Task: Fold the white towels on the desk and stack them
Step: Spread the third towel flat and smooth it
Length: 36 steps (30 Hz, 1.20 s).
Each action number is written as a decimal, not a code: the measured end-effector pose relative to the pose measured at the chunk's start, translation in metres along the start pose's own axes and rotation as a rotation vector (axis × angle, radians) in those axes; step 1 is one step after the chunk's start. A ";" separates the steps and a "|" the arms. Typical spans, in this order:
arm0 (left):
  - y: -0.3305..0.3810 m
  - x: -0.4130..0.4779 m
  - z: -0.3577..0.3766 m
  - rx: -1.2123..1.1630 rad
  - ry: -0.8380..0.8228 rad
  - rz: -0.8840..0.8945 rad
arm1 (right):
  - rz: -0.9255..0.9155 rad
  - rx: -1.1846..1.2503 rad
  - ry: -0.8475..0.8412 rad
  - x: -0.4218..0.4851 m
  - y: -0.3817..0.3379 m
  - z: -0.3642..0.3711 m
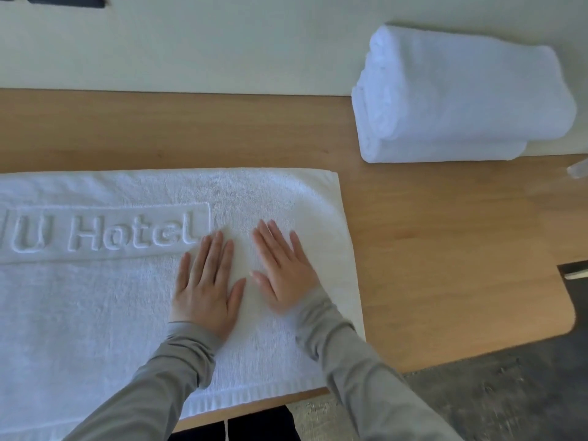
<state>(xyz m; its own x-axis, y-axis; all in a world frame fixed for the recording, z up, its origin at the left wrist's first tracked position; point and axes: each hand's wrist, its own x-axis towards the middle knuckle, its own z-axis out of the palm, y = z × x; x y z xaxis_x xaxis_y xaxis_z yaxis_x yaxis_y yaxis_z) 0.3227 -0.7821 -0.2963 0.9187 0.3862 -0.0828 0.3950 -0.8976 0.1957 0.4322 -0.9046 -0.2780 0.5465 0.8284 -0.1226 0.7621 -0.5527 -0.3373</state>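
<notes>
A white towel with raised "Hotel" lettering lies spread flat on the wooden desk, running off the left edge of the view. My left hand and my right hand press flat on its right part, side by side, fingers straight and pointing away from me. A stack of folded white towels sits at the desk's back right, against the wall.
A pale wall borders the desk's far edge. The desk's rounded right corner drops to a grey floor. A small clear object shows at the right edge. A dark item with a pale handle lies beyond the corner.
</notes>
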 end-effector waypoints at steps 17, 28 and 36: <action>-0.002 -0.001 -0.001 0.009 0.012 0.002 | -0.097 -0.149 0.052 0.041 0.025 -0.004; -0.003 0.000 0.001 -0.024 0.012 0.000 | 0.420 -0.062 0.236 -0.031 0.043 -0.020; -0.004 0.000 -0.001 0.005 0.010 -0.001 | 0.380 -0.093 -0.050 -0.099 0.034 0.001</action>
<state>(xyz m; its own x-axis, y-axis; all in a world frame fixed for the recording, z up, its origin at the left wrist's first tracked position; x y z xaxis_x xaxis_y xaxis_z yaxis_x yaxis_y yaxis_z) 0.3215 -0.7780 -0.2957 0.9183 0.3892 -0.0732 0.3959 -0.8983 0.1906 0.4036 -1.0053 -0.2780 0.7798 0.5655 -0.2686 0.5383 -0.8247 -0.1737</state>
